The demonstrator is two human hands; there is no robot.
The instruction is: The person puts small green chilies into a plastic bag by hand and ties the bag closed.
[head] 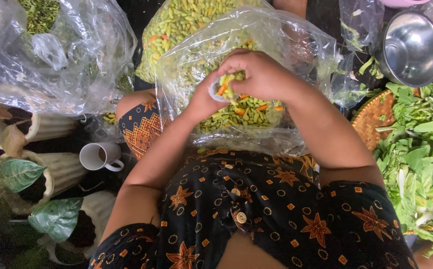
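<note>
The small clear cup (218,90) is full of green and orange chillies and sits just above the open mouth of the big plastic bag of chillies (241,112) on the person's lap. The left hand (204,99) is wrapped around the cup from the side, with its fingers mostly hidden behind it. The right hand (261,74) is curled over the top of the cup, the fingertips pressing on the heaped chillies, so it is nearly closed on them. I think the main risk is spilling: the cup looks overfull, and if the right hand lifts off or the cup tilts, some chillies can roll past the loose bag edge onto the patterned clothes. The thin cup can also bend if squeezed. Behind lies a second bag of chillies (186,20), a white mug (99,155) stands to the left, and leafy greens (420,159) and a steel bowl (410,47) are at the right.
</note>
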